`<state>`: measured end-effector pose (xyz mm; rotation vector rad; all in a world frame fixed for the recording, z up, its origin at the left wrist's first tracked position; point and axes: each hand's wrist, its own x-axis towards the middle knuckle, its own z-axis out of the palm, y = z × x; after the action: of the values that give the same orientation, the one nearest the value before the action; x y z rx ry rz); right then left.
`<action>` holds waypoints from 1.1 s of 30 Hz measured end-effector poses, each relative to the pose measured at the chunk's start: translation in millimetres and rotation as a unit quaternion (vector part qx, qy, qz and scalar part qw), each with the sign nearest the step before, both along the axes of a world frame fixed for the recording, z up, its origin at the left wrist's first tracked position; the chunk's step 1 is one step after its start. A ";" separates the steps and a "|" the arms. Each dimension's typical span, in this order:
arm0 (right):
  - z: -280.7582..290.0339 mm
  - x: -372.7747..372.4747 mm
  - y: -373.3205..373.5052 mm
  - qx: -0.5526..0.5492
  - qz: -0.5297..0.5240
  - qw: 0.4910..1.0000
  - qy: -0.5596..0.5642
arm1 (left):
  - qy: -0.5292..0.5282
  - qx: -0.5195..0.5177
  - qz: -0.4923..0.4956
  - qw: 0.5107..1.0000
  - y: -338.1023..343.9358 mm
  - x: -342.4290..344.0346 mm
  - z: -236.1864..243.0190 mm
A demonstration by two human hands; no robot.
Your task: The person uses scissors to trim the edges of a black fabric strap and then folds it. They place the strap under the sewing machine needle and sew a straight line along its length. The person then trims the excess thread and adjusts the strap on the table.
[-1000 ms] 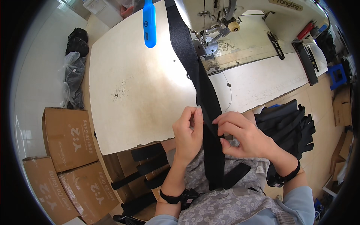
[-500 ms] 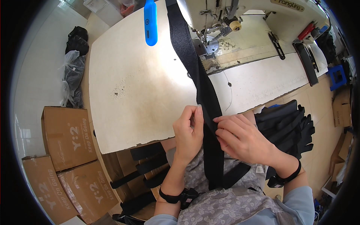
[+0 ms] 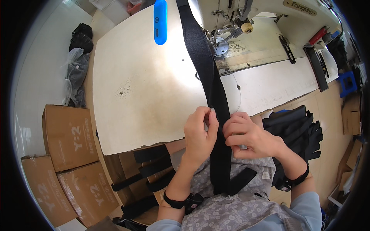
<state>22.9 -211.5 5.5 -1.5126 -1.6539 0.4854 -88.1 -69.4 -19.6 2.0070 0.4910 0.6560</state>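
Note:
A long black fabric strap (image 3: 200,54) runs from beside the sewing machine's presser foot (image 3: 219,47) down over the white table's near edge onto my lap, where its end folds over on a grey floral apron (image 3: 235,213). My left hand (image 3: 201,134) is closed, pinching the strap's left edge between thumb and fingers. My right hand (image 3: 250,136) has curled fingers gripping the strap's right edge, a little right of and level with the left. A loose thread lies on the table to the right of the strap.
The sewing machine (image 3: 300,23) fills the back right, with black snips (image 3: 287,50) on its bed and a tool tray (image 3: 314,69). A blue device (image 3: 160,21) appears at the top. Cardboard boxes (image 3: 67,138), black bags (image 3: 77,73), piled black fabric (image 3: 293,127) and a blue stool (image 3: 347,84) surround the table.
Both hands have shifted slightly right and up in the picture with the strap between them. My right fingers have re-formed their grip along the strap's edge. The view has moved slightly.

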 end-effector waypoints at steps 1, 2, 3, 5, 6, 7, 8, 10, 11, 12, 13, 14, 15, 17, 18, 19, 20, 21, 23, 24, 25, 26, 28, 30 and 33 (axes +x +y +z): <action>0.3 1.1 -0.9 -0.001 0.018 1.000 0.004 | -0.007 0.002 0.000 1.000 -0.2 1.7 -0.2; 0.5 2.3 -2.3 -0.004 0.027 1.000 0.006 | -0.013 0.005 0.000 1.000 -0.5 2.8 -0.3; 0.7 3.3 -4.0 -0.008 0.035 0.999 0.006 | -0.008 0.006 -0.006 1.000 -1.1 2.9 0.7; 2.0 5.3 -6.2 -0.017 0.066 0.997 0.018 | 0.001 0.009 -0.013 1.000 -2.2 2.8 3.7; 3.2 5.6 -7.2 -0.023 0.086 0.996 0.029 | -0.003 0.044 -0.004 0.999 -1.0 3.8 -0.1; 4.5 5.1 -8.6 -0.031 0.106 0.993 0.039 | 0.008 0.040 -0.003 0.999 -2.2 4.3 1.0; 3.3 1.8 -10.7 -0.032 0.114 0.991 0.058 | 0.020 0.036 -0.001 0.999 -3.5 4.8 3.3; 2.2 2.7 -12.9 -0.048 0.120 0.987 0.096 | 0.024 0.063 -0.013 0.998 -3.9 5.9 5.8; 1.4 3.0 -14.3 -0.056 0.121 0.984 0.115 | 0.015 0.095 -0.027 0.995 -1.6 7.0 6.4; -0.7 2.7 -14.8 -0.051 0.108 0.986 0.120 | 0.007 0.126 -0.040 0.991 -0.1 6.9 7.0; -3.5 2.3 -15.4 -0.047 0.093 0.987 0.126 | 0.027 0.159 -0.050 0.986 0.6 5.4 8.0; -5.3 1.8 -16.3 -0.042 0.078 0.987 0.132 | 0.047 0.192 -0.060 0.978 1.3 3.8 9.2; -5.6 1.3 -17.5 -0.043 0.077 0.988 0.127 | 0.067 0.224 -0.071 0.970 0.5 3.1 9.7; -7.3 -0.6 -20.7 -0.048 0.074 0.989 0.119 | 0.064 0.285 -0.066 0.954 -3.2 1.9 -0.3; -8.8 -1.5 -22.9 -0.057 0.079 0.986 0.132 | 0.063 0.301 -0.064 0.950 -3.7 1.0 -3.3; -10.6 -2.3 -24.1 -0.065 0.086 0.983 0.146 | 0.064 0.318 -0.061 0.944 -3.5 0.4 -4.4; -11.4 -3.5 -25.4 -0.072 0.094 0.980 0.159 | 0.065 0.319 -0.063 0.943 -3.6 0.2 -4.4; -10.8 -5.7 -26.9 -0.067 0.116 0.976 0.175 | 0.067 0.321 -0.065 0.943 -3.6 0.2 -4.2; -9.9 -11.9 -28.9 -0.050 0.158 0.965 0.204 | 0.074 0.320 -0.071 0.942 -2.5 0.5 -3.9; -11.0 -16.4 -30.7 -0.058 0.165 0.962 0.209 | 0.080 0.316 -0.074 0.943 -2.9 -0.7 -4.5; -11.2 -16.3 -31.1 -0.055 0.153 0.965 0.205 | 0.081 0.314 -0.078 0.943 -2.6 0.6 -3.6; -11.6 -15.5 -31.3 -0.051 0.142 0.968 0.202 | 0.086 0.292 -0.098 0.948 -0.6 -1.0 -0.5; -12.0 -15.1 -32.3 -0.051 0.127 0.971 0.198 | 0.094 0.251 -0.139 0.953 5.5 -6.3 8.1; -11.4 -14.7 -33.0 -0.057 0.121 0.971 0.197 | 0.053 0.234 -0.120 0.963 6.8 -1.2 11.2; -10.1 -14.5 -30.0 -0.061 0.123 0.973 0.185 | 0.007 0.241 -0.133 0.961 8.5 7.4 12.9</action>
<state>8.3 -241.5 -4.6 -1.2138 -1.5402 0.9579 -80.7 -60.9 -6.7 2.4788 0.0607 0.6339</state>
